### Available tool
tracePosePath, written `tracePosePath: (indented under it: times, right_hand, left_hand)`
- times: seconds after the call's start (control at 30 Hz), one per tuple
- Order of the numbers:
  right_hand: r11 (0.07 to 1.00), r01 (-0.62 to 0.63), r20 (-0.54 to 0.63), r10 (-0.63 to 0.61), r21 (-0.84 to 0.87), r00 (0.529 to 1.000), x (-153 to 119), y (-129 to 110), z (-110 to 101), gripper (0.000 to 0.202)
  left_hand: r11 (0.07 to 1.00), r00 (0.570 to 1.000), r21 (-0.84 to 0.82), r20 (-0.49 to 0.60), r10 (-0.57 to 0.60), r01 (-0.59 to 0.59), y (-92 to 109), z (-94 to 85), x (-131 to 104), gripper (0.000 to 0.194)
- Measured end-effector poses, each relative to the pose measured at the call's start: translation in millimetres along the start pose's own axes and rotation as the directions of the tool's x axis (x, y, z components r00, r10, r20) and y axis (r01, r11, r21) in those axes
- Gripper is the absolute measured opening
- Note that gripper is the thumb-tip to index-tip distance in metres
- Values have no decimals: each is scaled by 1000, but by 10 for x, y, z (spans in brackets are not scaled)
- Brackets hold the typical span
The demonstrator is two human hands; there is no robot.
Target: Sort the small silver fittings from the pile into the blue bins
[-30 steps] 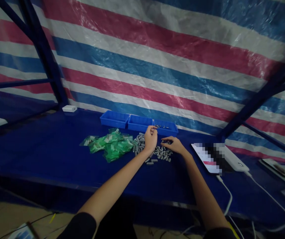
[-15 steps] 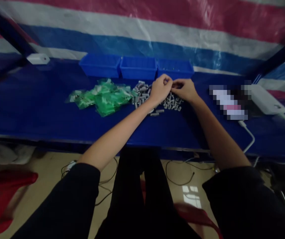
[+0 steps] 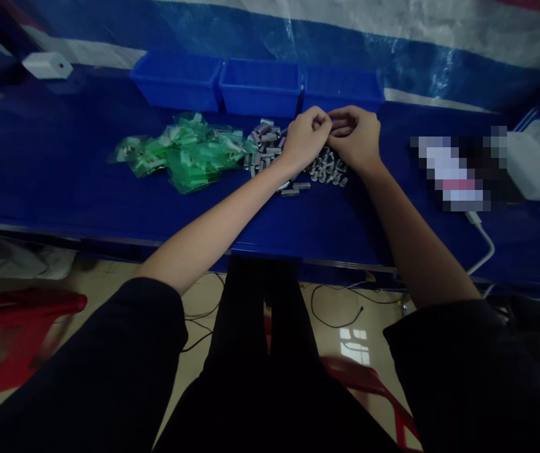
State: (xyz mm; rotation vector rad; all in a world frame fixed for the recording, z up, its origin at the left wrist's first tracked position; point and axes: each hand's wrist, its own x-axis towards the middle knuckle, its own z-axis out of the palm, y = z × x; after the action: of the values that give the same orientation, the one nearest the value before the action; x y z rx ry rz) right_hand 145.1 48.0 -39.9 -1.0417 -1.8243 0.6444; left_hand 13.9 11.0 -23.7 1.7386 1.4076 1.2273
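Note:
My left hand [image 3: 305, 138] and my right hand [image 3: 355, 135] meet fingertip to fingertip over the blue table. Both have their fingers curled in a pinch, and whatever lies between them is too small or hidden to name. Beneath and left of my left hand spreads a pile of short silvery metal cylinders [image 3: 264, 146]. Under my right hand sits a cluster of small, shiny, clear or metallic pieces [image 3: 329, 170]. Farther left lies a heap of green plastic bags [image 3: 194, 154] with small parts in them.
Three blue bins stand in a row behind the piles: left [image 3: 178, 82], middle [image 3: 260, 88] and right [image 3: 343, 88]. At the right are a blurred-out phone [image 3: 449, 173] with a cable and a white box-like device [image 3: 537, 165]. A small white box [image 3: 47, 65] sits at the back left.
The camera has tipped downward, so the table and bins appear higher up. My right hand's fingers have shifted slightly against my left; both hands stay together over the piles.

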Motion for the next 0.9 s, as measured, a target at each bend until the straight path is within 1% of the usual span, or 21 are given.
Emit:
tracePosePath:
  times: [0.07, 0.17, 0.33, 0.43, 0.57, 0.77, 0.83, 0.9]
  right_hand:
    - [1000, 5, -37, -4, 10, 999, -3, -6, 17, 32]
    - [1000, -20, -78, 20, 5, 997, 3, -2, 34, 32]
    - [999, -41, -75, 40, -12, 996, 38, 75, 26, 27]
    - [999, -52, -78, 51, -7, 996, 56, 120, 17, 23]
    - [997, -71, -105, 68, -23, 992, 62, 117, 22, 22]
    - [995, -97, -142, 92, -26, 986, 67, 114, 3, 23]
    - [995, -96, -120, 93, -14, 988, 72, 148, -21, 26]
    - [996, -86, -66, 86, 5, 994, 79, 190, -44, 30]
  left_hand:
    - [1000, 1000, -3, 5, 14, -14, 16, -6, -14, 28]
    - [1000, 1000, -9, 14, 14, -14, 63, -21, -45, 23]
    - [1000, 1000, -19, 18, -2, 2, 106, -37, -77, 18]
    - [1000, 1000, -29, 30, -1, 1, 72, -23, -65, 18]
    - [999, 998, -34, 50, 28, -26, 29, -4, -48, 23]
    - [1000, 998, -2, 64, -3, 3, 132, -40, -110, 21]
    - [1000, 998, 4, 59, -2, 2, 164, -45, -130, 20]
    - [1000, 998, 2, 57, -2, 2, 174, -43, -140, 20]
